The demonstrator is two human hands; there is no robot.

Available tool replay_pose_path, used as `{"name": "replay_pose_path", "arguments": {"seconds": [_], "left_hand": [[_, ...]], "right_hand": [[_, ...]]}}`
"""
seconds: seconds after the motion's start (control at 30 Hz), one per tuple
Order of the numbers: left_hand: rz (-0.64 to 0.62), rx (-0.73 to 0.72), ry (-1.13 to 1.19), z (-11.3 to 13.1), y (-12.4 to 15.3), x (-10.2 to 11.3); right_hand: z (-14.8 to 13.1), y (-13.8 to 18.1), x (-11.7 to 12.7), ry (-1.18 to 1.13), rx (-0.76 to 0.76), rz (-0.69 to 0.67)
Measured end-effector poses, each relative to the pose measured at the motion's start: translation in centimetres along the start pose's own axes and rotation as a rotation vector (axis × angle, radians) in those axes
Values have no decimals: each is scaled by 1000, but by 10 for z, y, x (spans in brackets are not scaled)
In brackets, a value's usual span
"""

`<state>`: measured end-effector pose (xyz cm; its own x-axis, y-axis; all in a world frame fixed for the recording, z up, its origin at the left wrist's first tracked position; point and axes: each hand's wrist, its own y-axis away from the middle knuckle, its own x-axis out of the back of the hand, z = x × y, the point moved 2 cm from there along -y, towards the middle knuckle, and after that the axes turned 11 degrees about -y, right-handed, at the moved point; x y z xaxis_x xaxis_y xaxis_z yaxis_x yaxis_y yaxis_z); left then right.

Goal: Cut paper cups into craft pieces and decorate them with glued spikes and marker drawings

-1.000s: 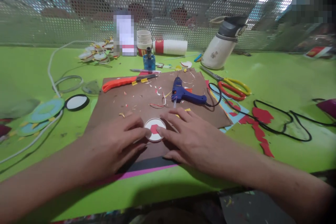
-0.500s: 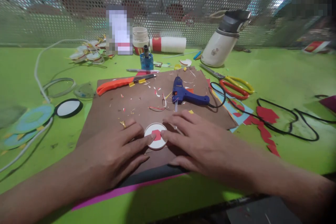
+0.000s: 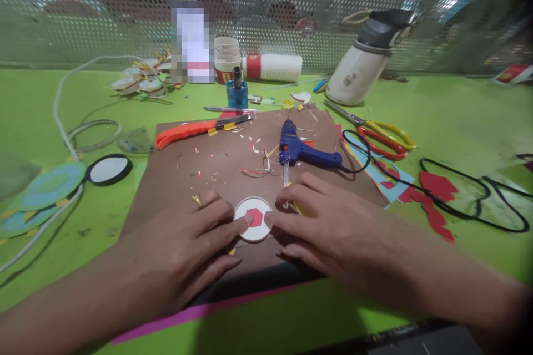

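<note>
A white round disc [image 3: 263,229] with a red paper hexagon [image 3: 256,217] on its middle lies flat on the brown board [image 3: 216,169]. My left hand [image 3: 195,233] reaches in from the left, its index fingertip on the hexagon's left edge. From the other side, my right hand [image 3: 320,216] touches the disc's right part with its index fingertip. Both hands have their fingers apart and stretched, palms down. Just beyond my right hand lies a blue glue gun [image 3: 295,147], its clear glue stick [image 3: 286,180] pointing back towards my fingers.
An orange-handled cutter [image 3: 187,134] and paper scraps lie on the board. Scissors [image 3: 389,138], a black cord [image 3: 470,216] and red paper [image 3: 437,186] are at the right. Behind stand a bottle [image 3: 353,72], paper cups [image 3: 275,68] and a blue pot [image 3: 237,94]. A black-rimmed disc [image 3: 109,170] lies left.
The view has shifted slightly, so the board and tools appear farther right. My right index fingertip has drawn back a little from the hexagon; my left fingertip stays on it.
</note>
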<state>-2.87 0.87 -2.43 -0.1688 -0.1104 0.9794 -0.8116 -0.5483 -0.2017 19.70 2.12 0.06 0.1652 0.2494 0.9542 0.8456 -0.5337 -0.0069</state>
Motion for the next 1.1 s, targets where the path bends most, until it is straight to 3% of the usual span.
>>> {"name": "replay_pose_path", "arguments": {"seconds": [0.2,0.6,0.83,0.93,1.1], "left_hand": [[-28,19,17,0,1,3],[-37,130,106,2,3,5],[205,361,155,-2,6,11],[206,307,145,3,6,9],[35,154,98,9,5,1]], "right_hand": [[-1,-4,-9,63,51,-29],[0,-1,-8,41,-34,-43],[1,-2,-10,23,-23,-27],[1,-1,-10,32,-5,1],[0,1,-10,47,3,27]]}}
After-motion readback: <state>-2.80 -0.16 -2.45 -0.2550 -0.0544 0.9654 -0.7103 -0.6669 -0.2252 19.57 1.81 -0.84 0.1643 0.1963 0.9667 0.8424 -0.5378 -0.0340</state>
